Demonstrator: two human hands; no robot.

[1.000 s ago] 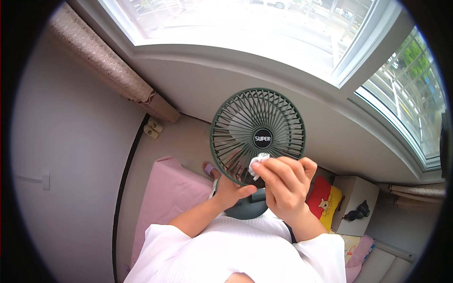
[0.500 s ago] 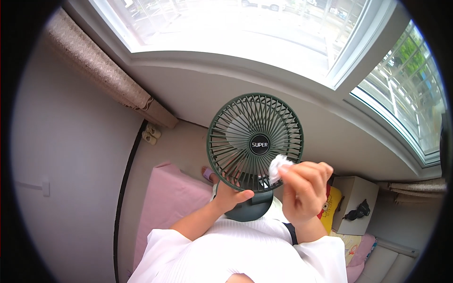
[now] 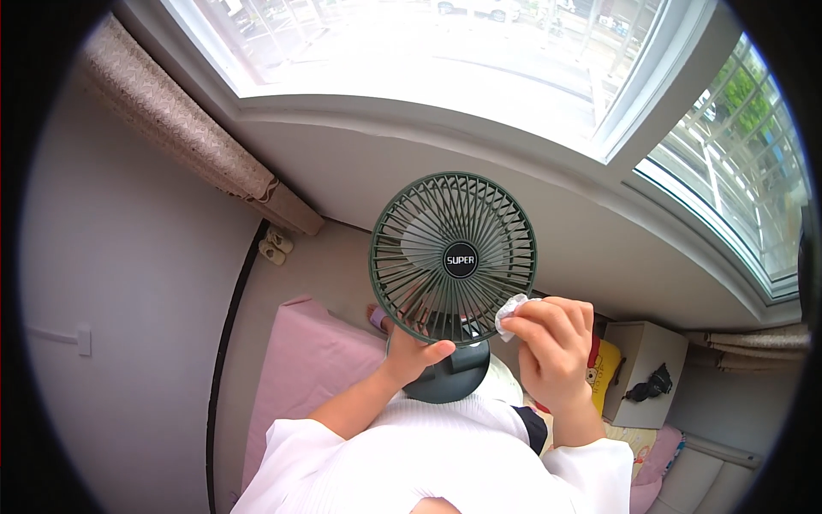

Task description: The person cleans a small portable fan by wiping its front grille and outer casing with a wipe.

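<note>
The left hand's grip [image 3: 411,355] closes round the lower left edge of the dark green, round-caged fan [image 3: 460,259], in front of the white ribbed top [image 3: 437,450]; the right hand's grip [image 3: 557,347] pinches crumpled white tissue [image 3: 513,315] at its lower right edge. Light strokes along the slats seem best.

Bright window [image 3: 411,51] tops pale wall [image 3: 342,163] w/ beige curtain [image 3: 180,124] L, cabinet [image 3: 655,343] R.
</note>
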